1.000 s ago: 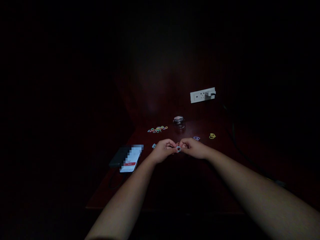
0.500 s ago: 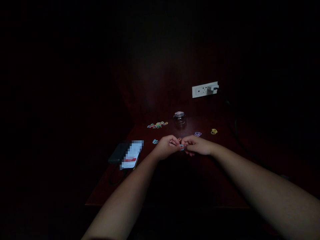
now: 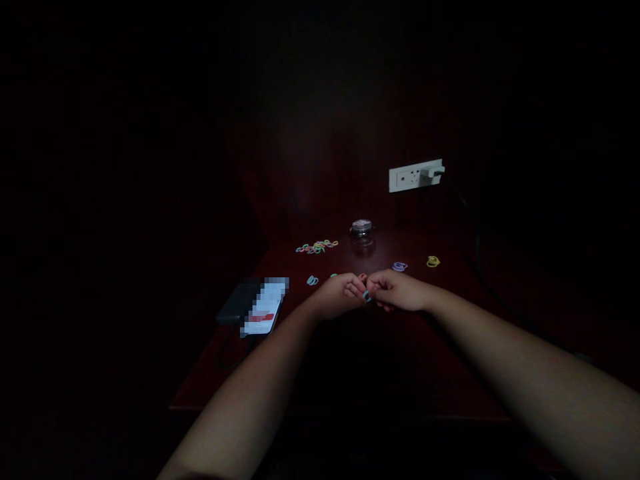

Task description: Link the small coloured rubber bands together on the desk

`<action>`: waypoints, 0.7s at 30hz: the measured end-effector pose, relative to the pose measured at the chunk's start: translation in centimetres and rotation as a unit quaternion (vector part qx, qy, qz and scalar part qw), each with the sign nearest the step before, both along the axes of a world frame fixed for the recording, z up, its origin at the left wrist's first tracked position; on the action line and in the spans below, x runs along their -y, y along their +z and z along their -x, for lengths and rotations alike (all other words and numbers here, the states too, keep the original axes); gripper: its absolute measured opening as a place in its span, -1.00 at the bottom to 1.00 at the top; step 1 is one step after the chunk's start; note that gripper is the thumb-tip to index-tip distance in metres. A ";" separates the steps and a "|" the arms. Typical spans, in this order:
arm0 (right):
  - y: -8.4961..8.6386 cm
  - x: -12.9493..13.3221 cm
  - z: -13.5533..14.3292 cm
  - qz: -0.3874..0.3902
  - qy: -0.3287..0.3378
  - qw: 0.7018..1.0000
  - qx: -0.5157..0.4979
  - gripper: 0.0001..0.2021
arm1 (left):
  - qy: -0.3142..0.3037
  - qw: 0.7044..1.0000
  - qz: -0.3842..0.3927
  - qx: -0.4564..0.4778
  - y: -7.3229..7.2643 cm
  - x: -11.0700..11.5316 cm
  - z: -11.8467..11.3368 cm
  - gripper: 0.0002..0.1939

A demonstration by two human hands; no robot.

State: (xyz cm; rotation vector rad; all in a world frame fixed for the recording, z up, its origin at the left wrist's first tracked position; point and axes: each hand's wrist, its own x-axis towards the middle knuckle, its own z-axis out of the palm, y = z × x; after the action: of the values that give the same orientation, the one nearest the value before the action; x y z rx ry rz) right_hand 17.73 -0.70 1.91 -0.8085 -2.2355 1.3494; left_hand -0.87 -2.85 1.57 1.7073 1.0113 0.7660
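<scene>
A small light blue hair tie [image 3: 367,295] is pinched between the fingertips of my left hand [image 3: 339,297] and my right hand [image 3: 403,291], which meet over the table. Both hands are closed, with some fingers curled out of sight. Just behind the fingertips, orange hair ties [image 3: 363,276] are partly hidden. A bit of green hair tie [image 3: 333,275] peeks out past my left hand, and a few light blue hair ties [image 3: 313,281] lie to its left. Purple hair ties [image 3: 399,267] and yellow hair ties [image 3: 433,261] rest beyond my right hand.
A mixed pile of colourful hair ties [image 3: 317,247] lies at the back left, near a clear lidded jar [image 3: 362,233]. On the left, a lit phone [image 3: 267,310] leans against a dark flat object [image 3: 236,303]. A wall socket [image 3: 415,176] holds a plug with a trailing cable.
The light blue hair tie has turned between my fingertips, from a rounder loop to a narrower, tilted one. A green edge now shows beyond my left hand. The view has shifted slightly.
</scene>
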 end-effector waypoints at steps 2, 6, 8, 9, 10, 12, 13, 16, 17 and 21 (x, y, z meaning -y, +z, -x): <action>0.0 0.0 0.0 -0.005 -0.002 1.000 0.002 -0.88 | -0.003 1.000 0.004 -0.011 0.1 0.1 -0.1 -0.80; -0.3 -0.2 -0.1 -0.009 -0.004 1.000 0.005 -0.90 | -0.007 1.000 0.009 -0.028 0.3 0.2 -0.1 -0.83; -0.3 -0.3 -0.1 -0.009 -0.006 1.000 0.004 -0.90 | -0.015 0.999 -0.005 -0.030 0.3 0.3 0.0 -0.82; -0.3 -0.3 -0.1 -0.007 -0.007 1.000 0.003 -0.89 | -0.021 0.999 -0.017 -0.030 0.2 0.3 0.0 -0.81; -0.4 -0.3 -0.1 -0.004 -0.009 1.000 0.001 -0.89 | -0.025 0.999 -0.029 -0.030 0.1 0.3 0.1 -0.79; -0.3 -0.3 0.0 0.006 -0.015 1.000 -0.001 -0.88 | -0.030 0.998 -0.053 -0.029 -0.1 0.3 0.2 -0.72; -0.3 -0.3 0.0 0.011 -0.018 1.000 -0.001 -0.88 | -0.031 0.997 -0.064 -0.030 -0.1 0.3 0.3 -0.69; -0.3 -0.3 0.0 0.027 -0.023 0.999 0.000 -0.87 | -0.023 0.995 -0.092 -0.040 0.0 0.4 0.4 -0.65; -0.3 -0.3 0.0 0.031 -0.024 0.999 -0.001 -0.87 | -0.021 0.994 -0.102 -0.045 0.1 0.4 0.4 -0.66; -0.4 -0.3 0.0 0.032 -0.032 0.999 0.005 -0.89 | -0.008 0.990 -0.124 -0.063 0.5 0.5 0.3 -0.78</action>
State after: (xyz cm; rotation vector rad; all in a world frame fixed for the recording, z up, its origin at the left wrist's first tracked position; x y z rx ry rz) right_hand 17.75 -0.37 1.55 -0.9035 -2.1633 1.3961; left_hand -1.20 -3.32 2.12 1.9949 1.0200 0.8088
